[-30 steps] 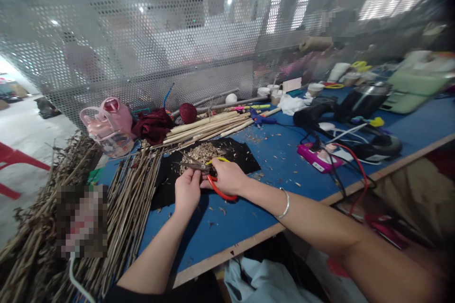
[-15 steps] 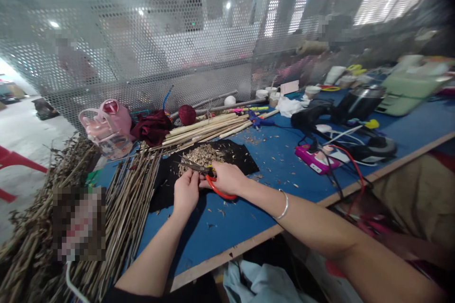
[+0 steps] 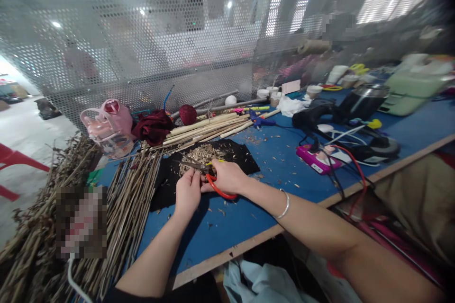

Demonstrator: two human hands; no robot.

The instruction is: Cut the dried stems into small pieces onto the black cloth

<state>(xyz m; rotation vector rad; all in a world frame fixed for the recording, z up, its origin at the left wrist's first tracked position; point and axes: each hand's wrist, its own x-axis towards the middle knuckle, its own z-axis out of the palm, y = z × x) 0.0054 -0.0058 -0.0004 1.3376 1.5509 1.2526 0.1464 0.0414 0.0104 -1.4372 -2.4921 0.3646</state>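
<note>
Scissors (image 3: 206, 168) look stiff, light; the loops suit gripping: right hand (image 3: 227, 177) clamped there. Left hand (image 3: 187, 193), fingertips together beside the blades, contents undetermined.

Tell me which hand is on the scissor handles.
The right hand, gripping the red-and-yellow handles, with a silver bangle on that arm; the left hand is beside the blades.

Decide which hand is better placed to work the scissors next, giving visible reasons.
Probably the right hand: it grips the scissors by the handles, blades over the pale chips. The left hand is beside the blades, off the handles.
</note>
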